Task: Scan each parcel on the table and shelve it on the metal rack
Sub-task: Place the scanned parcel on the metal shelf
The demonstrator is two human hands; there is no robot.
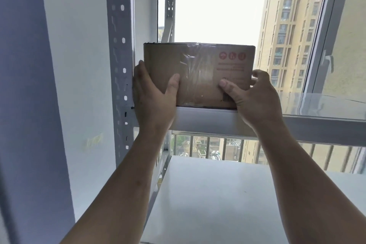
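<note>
Brown cardboard parcel (198, 73), rectangular, sealed with clear glossy tape, red handling symbols and red print on its right half. It stands on edge on the upper shelf of the white perforated-steel rack (118, 49), bottom edge resting at the shelf's front lip (208, 119), close to the rack's left front post.

Left hand (152, 95) grips the parcel's left side: thumb pressed on the front face, fingers (141, 65) wrapped round the left edge, squeezed between box and post.

Right hand (255, 97) holds the lower right corner: thumb flat on the front face near a small printed code, the other fingers curled round the right edge, partly hidden behind it.

Below, a second white shelf board (217, 194) of the rack. Behind the rack, a large aluminium-framed window (324, 49); beige high-rise block (287, 31) outside, railings and lower buildings beneath.
</note>
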